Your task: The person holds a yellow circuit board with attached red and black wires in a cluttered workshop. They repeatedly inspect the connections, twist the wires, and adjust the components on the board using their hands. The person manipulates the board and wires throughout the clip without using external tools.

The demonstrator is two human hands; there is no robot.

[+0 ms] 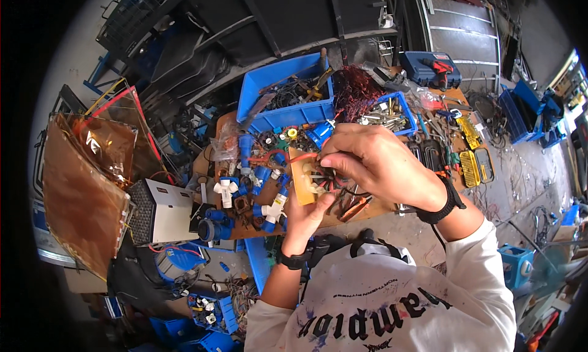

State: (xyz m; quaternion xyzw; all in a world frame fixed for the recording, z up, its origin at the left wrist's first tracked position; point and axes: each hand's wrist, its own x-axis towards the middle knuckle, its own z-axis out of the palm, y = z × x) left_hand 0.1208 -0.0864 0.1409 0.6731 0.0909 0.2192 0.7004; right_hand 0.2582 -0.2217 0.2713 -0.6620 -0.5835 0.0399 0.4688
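"Currently, what is the state of your left hand [306, 220]?"

"Your left fingers grasp the yellow panel [301, 177]. The thumb bears on the near side; the other fingers are largely hidden behind it. The panel stands tilted, directly in front of you, just left of your right fingertips."

"State the condition of your right hand [370, 159]."

"Your right thumb and forefinger are pinched together on the red lead [309, 157], which crosses the upper part of the panel. The exact contact point is partly covered by the hand. Dark wires [343, 187] hang below these fingertips, between both hands."

"Identify the items around your fingers."

"Left of your left fingers, note a white pipe fitting [225, 193] lying among blue fittings. Beyond the fingertips of both hands, locate the large blue bin [288, 118], loaded with cables and tools. Past your right knuckles lies a tangle of dark red wire [358, 89]. Well to the right of your right fingers, find the yellow tool case [470, 168]."
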